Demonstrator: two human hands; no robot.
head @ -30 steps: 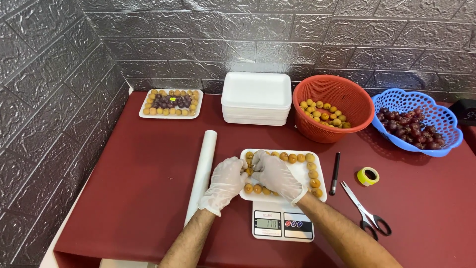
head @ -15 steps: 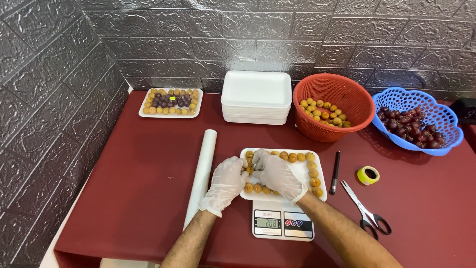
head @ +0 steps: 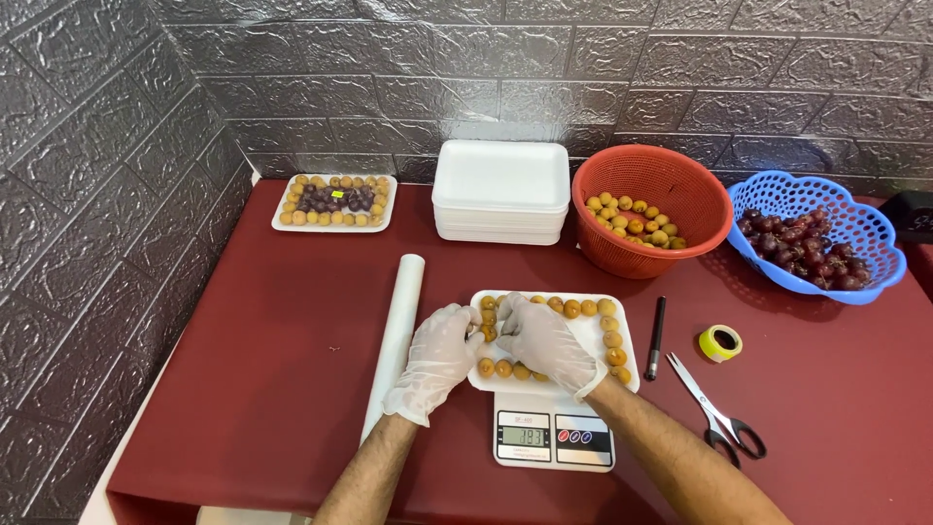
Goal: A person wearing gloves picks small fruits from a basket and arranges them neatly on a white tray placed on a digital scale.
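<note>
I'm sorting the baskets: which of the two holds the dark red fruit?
The blue basket at the far right, with the scalloped rim, holds the dark red fruit. The round orange-red basket beside it holds small yellow-orange fruit.

A small fruit-packing station, set against a grey faux-stone wall [head: 505, 68]. A red-covered counter [head: 253, 360] carries a digital scale [head: 554, 437], a stack of white foam trays [head: 501, 190], a wrap roll [head: 397, 331], tape [head: 720, 342], scissors [head: 719, 418], and two baskets of fruit, red [head: 651, 209] and blue [head: 812, 248].
</note>
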